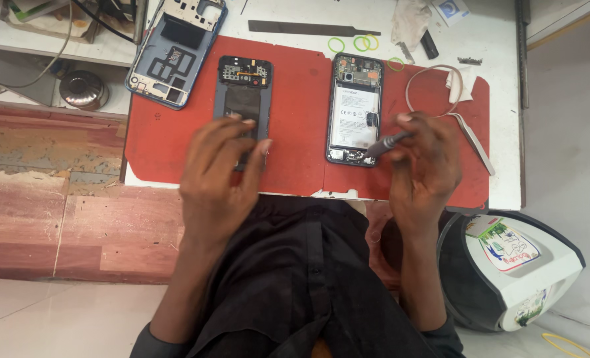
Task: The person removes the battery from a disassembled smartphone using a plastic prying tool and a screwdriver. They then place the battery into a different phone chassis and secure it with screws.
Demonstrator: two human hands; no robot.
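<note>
While the right hand [426, 166] pinches a small screwdriver [387, 142], its tip at the lower end of the opened phone [354, 109] in the centre of the frame, the left hand [218, 179] rests with loose, empty fingers on a dark phone panel [243, 99] lying left of centre on the red mat [295, 132].

A white rectangular label [353, 117] covers the battery of the opened phone; a small white-blue packet [451, 10] lies at the bench's far edge

Left hand [218, 176] hides dark back cover's [244, 99] lower end; screwdriver [387, 142] tip blurred.
</note>
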